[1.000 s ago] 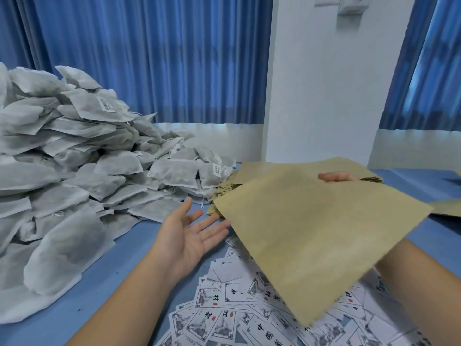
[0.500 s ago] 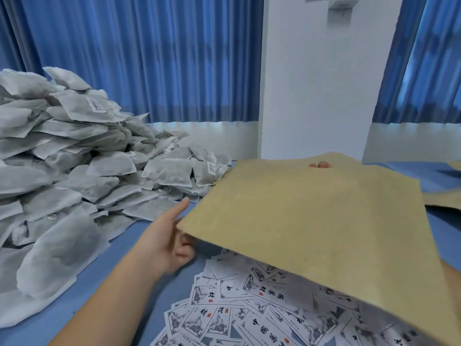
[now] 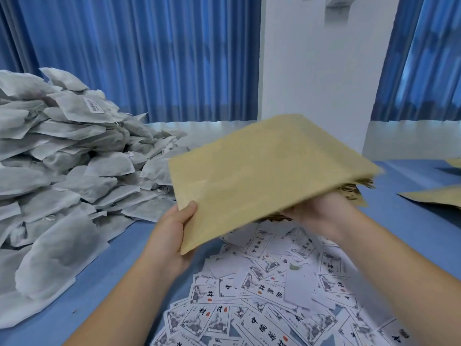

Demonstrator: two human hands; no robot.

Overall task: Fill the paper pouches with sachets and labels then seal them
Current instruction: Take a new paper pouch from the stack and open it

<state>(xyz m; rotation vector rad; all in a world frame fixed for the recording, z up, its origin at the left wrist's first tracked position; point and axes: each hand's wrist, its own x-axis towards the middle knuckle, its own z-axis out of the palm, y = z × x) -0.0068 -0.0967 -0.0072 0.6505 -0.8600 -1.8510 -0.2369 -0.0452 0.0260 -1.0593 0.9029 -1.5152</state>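
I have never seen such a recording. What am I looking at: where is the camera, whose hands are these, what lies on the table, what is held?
No machine here: a person works with bare hands, and the single picture comes from a camera worn on the head, looking forward and down. On the blue table lie a heap of grey-white sachets at the left, printed labels spread near the person, and a stack of brown pouches farther back. The left hand pinches one paper pouch near its corner, thumb on top. The right hand is under the same pouch; it is blurred, so its grip is unclear.
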